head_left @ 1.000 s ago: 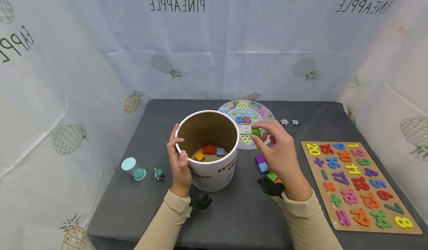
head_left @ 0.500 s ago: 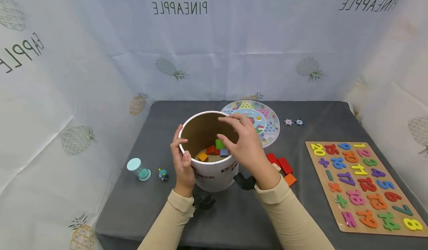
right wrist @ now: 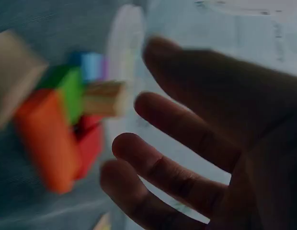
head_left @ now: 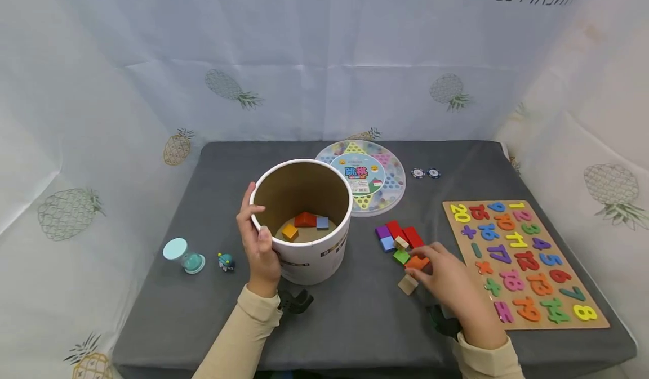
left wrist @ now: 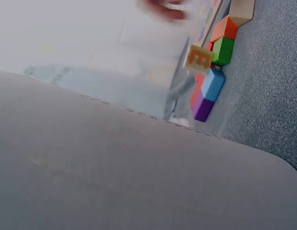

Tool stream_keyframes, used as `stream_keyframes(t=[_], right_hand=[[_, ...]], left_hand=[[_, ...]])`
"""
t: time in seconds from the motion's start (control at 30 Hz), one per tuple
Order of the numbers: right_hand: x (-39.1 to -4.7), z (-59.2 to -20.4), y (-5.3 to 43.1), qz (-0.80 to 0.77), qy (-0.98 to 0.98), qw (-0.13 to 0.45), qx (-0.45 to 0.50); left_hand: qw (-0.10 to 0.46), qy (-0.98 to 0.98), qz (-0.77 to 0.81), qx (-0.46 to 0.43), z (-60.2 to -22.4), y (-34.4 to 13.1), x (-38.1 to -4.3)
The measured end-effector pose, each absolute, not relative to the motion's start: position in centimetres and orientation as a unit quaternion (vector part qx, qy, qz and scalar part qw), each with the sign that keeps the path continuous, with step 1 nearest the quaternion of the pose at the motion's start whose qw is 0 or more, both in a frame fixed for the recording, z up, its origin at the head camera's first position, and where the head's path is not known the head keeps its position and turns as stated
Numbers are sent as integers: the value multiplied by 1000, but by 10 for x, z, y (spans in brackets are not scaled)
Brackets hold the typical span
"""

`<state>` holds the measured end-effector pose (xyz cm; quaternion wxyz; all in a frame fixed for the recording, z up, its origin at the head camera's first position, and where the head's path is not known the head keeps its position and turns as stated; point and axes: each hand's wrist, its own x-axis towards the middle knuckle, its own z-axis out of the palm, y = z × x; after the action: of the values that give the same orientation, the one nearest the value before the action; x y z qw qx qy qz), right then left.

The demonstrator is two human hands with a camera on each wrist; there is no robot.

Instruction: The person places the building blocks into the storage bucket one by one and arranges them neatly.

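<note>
My left hand (head_left: 261, 249) grips the rim of a white round bucket (head_left: 316, 263), fingers over the edge and thumb against the outside. Inside lie a yellow-orange block (head_left: 290, 232), a red block (head_left: 306, 219) and a blue block (head_left: 322, 223); the near part of the floor is hidden. My right hand (head_left: 446, 275) reaches over an orange block (head_left: 417, 262), its thumb and fingers spread with nothing between them in the right wrist view. Around that block lie a green block (head_left: 401, 256), a wooden block (head_left: 408, 284), a blue block (head_left: 387, 244), a purple block (head_left: 382, 232) and red blocks (head_left: 413, 237).
A number puzzle board (head_left: 512, 322) lies on the right. Behind the bucket rests a round Chinese checkers set (head_left: 390, 199), with two poker chips (head_left: 425, 173) beside it. A teal hourglass (head_left: 183, 255) and a small toy figure (head_left: 226, 262) stand left of the bucket.
My right hand carried a green block over the bucket, released it inside, then moved right to the blocks. That green block is now out of sight. My left hand keeps hold of the bucket.
</note>
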<state>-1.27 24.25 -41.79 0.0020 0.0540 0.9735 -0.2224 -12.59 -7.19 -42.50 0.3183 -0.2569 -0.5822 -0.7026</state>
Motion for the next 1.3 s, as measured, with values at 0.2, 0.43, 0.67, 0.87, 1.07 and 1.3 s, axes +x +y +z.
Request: stream_keyframes(t=[0.2, 0.43, 0.67, 0.87, 1.07, 1.3], right_hand=[[0, -460, 238, -214, 973, 43, 81], [4, -469, 231, -231, 969, 13, 86], [-3, -466, 225, -229, 972, 24, 55], [-4, -467, 219, -244, 968, 10, 57], [-4, -469, 211, -237, 971, 28, 34], [-9, -457, 201, -274, 960, -52, 22]], left_hand=[[319, -578, -704, -262, -423, -74, -127], [325, -579, -699, -267, -422, -72, -126], [321, -583, -697, -266, -422, -73, -126], [312, -588, -697, -267, -422, -74, -125], [309, -594, -693, -266, -423, -74, -125], [308, -594, -695, -263, -425, -75, -125]])
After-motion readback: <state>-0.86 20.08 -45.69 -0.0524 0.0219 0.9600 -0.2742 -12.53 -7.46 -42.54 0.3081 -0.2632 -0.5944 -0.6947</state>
